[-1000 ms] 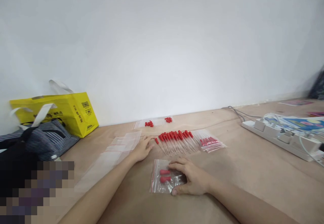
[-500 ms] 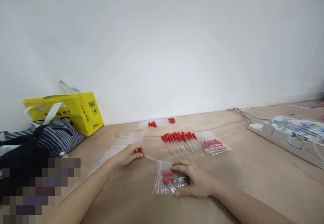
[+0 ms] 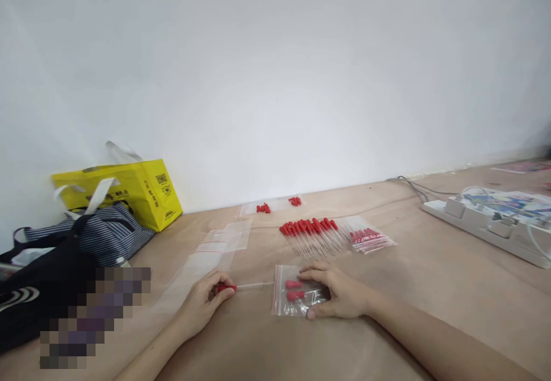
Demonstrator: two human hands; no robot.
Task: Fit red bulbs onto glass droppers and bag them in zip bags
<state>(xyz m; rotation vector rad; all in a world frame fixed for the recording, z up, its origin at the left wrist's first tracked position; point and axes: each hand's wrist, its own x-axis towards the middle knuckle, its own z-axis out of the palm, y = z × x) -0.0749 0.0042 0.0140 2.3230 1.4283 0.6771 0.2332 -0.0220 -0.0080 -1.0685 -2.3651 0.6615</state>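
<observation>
Near the front of the wooden table (image 3: pixel 430 278), the left hand (image 3: pixel 206 298) pinches the red bulb of a dropper (image 3: pixel 226 288) between thumb and fingers, the clear tube lying level and pointing right, its tip at the mouth of a zip bag (image 3: pixel 280 306); whether the tip is inside cannot be told. That bag lies flat, its red-lined mouth towards the left hand, with two red bulbs (image 3: pixel 295 295) showing through the plastic one above the other. On its far side from the mouth rests the right hand (image 3: pixel 342 296), thumb and fingers spread apart, thumb at the near edge and fingertips at the far edge. Just beyond the bag, a slanted row of loose droppers (image 3: pixel 310 234) lies side by side, red bulbs away from the person and tubes towards the right hand. Touching the row's right end are filled bags (image 3: pixel 372 242) with red bulbs inside. Left of the row, overlapping flat bags (image 3: pixel 221 240) trail back towards the left forearm. Farther off, near the wall (image 3: pixel 275 82), two small clusters of red bulbs (image 3: pixel 263 208) lie on or in clear plastic. At the far left a yellow bag (image 3: pixel 161 197) stands behind a striped bag (image 3: pixel 118 232) and a black bag (image 3: pixel 47 300); at the right is a white power strip (image 3: pixel 477 237) with plugs and grey cables (image 3: pixel 415 186), and a colourful sheet (image 3: pixel 512 204) behind it.
</observation>
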